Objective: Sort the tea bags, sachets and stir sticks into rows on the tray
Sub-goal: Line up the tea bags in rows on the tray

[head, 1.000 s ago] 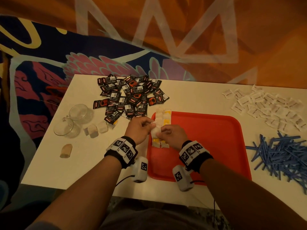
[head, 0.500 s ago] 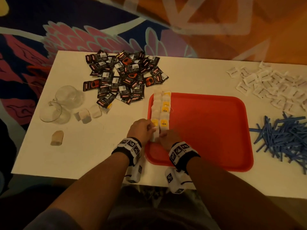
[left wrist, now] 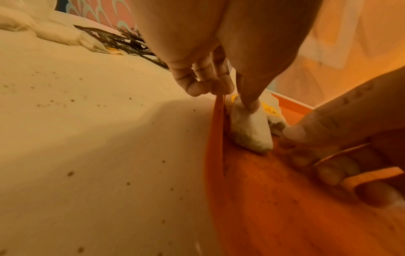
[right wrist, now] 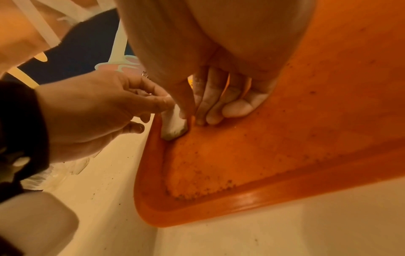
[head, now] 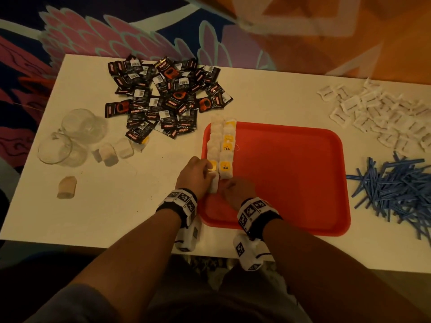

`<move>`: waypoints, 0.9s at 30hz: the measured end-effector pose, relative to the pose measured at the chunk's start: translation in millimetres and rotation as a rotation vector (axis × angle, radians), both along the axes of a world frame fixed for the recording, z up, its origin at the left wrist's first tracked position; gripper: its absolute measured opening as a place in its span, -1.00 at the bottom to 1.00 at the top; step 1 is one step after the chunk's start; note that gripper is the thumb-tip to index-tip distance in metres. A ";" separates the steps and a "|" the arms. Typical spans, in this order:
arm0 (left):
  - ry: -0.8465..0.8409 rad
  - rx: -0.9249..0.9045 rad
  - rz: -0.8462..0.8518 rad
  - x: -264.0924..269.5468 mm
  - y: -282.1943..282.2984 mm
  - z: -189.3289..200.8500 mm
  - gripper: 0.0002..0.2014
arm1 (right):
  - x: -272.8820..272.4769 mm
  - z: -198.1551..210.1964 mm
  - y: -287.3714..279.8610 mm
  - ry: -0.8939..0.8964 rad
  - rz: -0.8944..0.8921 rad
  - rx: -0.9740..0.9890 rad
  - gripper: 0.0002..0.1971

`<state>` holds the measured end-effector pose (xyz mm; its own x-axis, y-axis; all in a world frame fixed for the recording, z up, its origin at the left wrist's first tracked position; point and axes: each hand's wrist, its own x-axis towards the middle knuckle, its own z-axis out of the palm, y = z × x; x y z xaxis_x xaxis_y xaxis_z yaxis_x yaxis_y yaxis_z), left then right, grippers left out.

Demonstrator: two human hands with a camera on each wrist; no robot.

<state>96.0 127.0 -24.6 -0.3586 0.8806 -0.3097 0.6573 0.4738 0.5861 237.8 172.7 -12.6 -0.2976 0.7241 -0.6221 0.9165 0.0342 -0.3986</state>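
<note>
My left hand [head: 194, 174] and right hand [head: 235, 188] both pinch a white paper tea bag [left wrist: 252, 131] against the flat red plastic tray [head: 291, 183] edge, extending the row.

tray [head: 291, 183]: red-orange
bench [head: 116, 206]: white, dark specks
sachets at 11 o'clock [head: 168, 96]: black, red print
sachets at 2 o'clock [head: 382, 115]: white
stir sticks [head: 396, 190]: blue
tea bags [head: 221, 148]: white, yellow tags

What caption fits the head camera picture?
Both hands, left hand and right hand, set a tea bag on the red tray.
</note>
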 end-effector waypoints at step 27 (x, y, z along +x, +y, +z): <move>0.259 -0.524 0.105 -148.9 -52.7 0.6 -0.33 | -3.0 20.6 12.7 0.226 -0.114 0.035 -0.92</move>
